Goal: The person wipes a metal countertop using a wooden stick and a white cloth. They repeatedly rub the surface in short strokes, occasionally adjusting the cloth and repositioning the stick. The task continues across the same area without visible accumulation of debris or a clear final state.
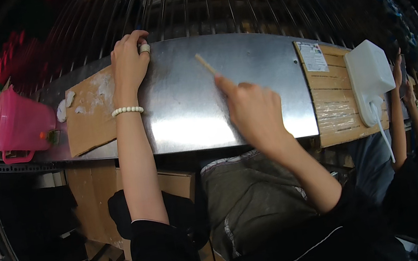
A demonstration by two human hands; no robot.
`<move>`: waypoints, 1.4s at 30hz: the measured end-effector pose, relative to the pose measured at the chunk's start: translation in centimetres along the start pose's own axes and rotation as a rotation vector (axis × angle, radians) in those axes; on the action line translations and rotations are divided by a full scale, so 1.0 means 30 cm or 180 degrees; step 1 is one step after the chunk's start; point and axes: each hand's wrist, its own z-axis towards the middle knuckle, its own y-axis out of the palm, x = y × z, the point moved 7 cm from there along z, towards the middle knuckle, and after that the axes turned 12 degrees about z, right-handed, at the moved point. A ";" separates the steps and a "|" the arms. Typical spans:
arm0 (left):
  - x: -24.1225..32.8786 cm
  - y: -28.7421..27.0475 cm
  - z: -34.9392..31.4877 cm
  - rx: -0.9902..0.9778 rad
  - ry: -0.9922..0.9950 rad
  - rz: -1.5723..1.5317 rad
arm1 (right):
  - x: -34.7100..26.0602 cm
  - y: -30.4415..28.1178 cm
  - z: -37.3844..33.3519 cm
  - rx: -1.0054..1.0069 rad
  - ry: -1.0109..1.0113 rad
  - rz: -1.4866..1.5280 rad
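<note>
In my right hand (pixel 256 112) is a thin pale stick (pixel 204 63), gripped in closed fingers and pointing away to the far left over the shiny metal tabletop (pixel 184 107). My left hand (pixel 128 61), with a beaded bracelet (pixel 127 110) at the wrist, reaches to the table's far edge. Its fingers are curled together around or beside a small pale ring-like piece (pixel 144 48); whether that is held or worn I cannot make out. Under my left forearm lies a cardboard sheet (pixel 87 129) smeared with white paste, and white lumps (pixel 61 110) sit at its left edge.
A pink plastic container (pixel 26 120) stands at the far left. On the right, a cardboard piece (pixel 330 93) with a paper label carries a white plastic device (pixel 370 74) with a white cord. Metal bars (pixel 190 3) run behind the table. Another person's hands (pixel 400 69) show beyond the device.
</note>
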 end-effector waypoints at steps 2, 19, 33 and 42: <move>0.004 0.005 0.004 -0.0018 -0.0012 -0.0041 | 0.034 0.006 0.049 0.0076 0.0162 0.0019; -0.023 -0.004 0.001 -0.0139 -0.0101 0.0008 | -0.096 0.030 -0.101 -0.0346 -0.0546 0.0256; -0.016 0.022 -0.013 -0.0185 -0.0089 -0.0177 | -0.053 0.018 -0.070 -0.0338 -0.0298 0.0265; -0.040 0.024 -0.007 -0.0155 -0.0169 -0.0145 | -0.185 -0.005 -0.162 -0.0546 -0.0496 0.0016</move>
